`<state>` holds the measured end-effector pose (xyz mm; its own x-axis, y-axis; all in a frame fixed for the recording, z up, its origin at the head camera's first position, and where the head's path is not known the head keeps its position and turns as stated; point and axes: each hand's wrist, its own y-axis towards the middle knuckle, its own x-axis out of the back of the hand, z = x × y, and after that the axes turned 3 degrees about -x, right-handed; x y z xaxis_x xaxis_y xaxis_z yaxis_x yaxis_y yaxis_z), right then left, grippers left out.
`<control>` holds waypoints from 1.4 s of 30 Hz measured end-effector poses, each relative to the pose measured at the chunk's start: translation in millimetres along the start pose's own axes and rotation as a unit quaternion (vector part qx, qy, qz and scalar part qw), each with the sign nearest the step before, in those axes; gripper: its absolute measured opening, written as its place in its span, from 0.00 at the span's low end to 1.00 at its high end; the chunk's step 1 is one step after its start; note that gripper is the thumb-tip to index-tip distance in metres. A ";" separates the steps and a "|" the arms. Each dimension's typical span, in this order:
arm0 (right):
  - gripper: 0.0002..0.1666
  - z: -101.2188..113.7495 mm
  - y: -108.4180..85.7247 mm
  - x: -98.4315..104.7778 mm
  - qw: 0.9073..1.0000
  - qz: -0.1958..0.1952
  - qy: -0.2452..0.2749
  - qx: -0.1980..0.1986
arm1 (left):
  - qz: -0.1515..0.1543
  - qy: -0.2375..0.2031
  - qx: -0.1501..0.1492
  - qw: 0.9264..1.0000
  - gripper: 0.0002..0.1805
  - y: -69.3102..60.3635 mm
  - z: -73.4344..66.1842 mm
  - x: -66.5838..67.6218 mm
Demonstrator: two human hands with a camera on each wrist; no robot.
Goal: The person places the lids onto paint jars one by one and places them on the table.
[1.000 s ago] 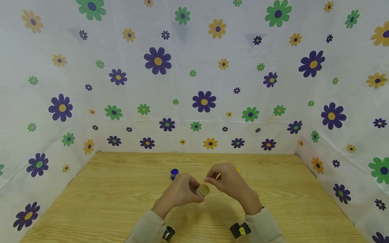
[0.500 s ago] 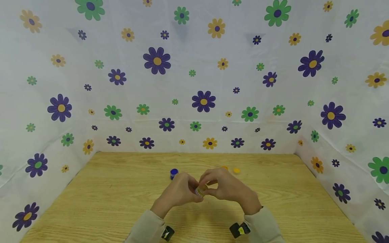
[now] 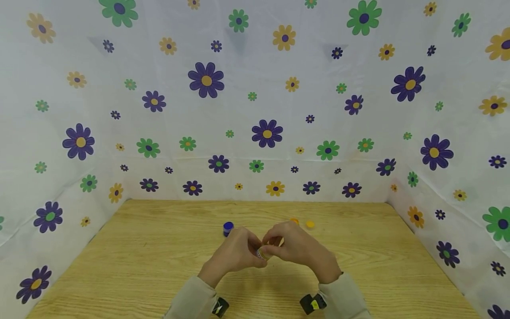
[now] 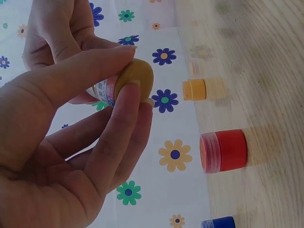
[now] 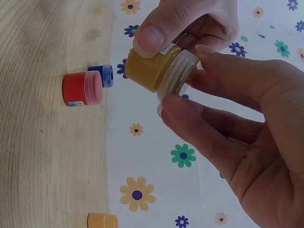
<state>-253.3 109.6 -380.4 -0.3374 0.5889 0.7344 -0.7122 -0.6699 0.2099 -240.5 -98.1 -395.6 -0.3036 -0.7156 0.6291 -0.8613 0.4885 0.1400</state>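
A small paint jar [image 3: 260, 254] with mustard-yellow paint is held tilted between both hands. My left hand [image 3: 234, 252] grips the jar's body; the left wrist view shows its thumb and fingers round the mustard bottom [image 4: 142, 76]. With thumb and fingers, my right hand [image 3: 299, 246] pinches the clear ridged lid [image 5: 178, 73], which sits on the jar. Part of a white label shows beside the left thumb in the right wrist view. In the head view, fingers cover most of the jar.
On the wooden table [image 3: 159, 257] stand a blue paint jar [image 3: 228, 228], a red one [image 5: 80, 89] and a yellow-orange one [image 4: 194, 89]. A small yellow item [image 3: 310, 224] and an orange one [image 3: 295, 220] lie beyond the right hand. Flowered cloth [image 3: 239, 106] surrounds the table.
One second ago the right hand was apart from the jar. It has come left onto the lid, and its thumb has since shifted across it. The left hand has stayed nearly still.
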 end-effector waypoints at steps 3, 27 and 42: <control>0.07 -0.2 1.2 -0.7 1.000 -0.003 -0.010 -0.005 | 0.000 -0.001 -0.002 1.000 0.09 0.0 -0.4 -0.1; 0.13 2.5 -1.6 3.4 0.999 0.039 0.004 -0.003 | 0.007 -0.006 -0.004 1.000 0.11 -0.8 3.5 5.0; 0.08 4.9 -0.3 1.0 0.999 0.024 -0.043 -0.016 | 0.009 0.001 -0.008 1.000 0.11 -0.9 1.5 2.8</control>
<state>-250.4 108.2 -376.6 -0.3182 0.5140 0.7966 -0.7162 -0.6809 0.1533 -241.2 -101.4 -395.2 -0.3185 -0.7056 0.6330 -0.8489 0.5094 0.1407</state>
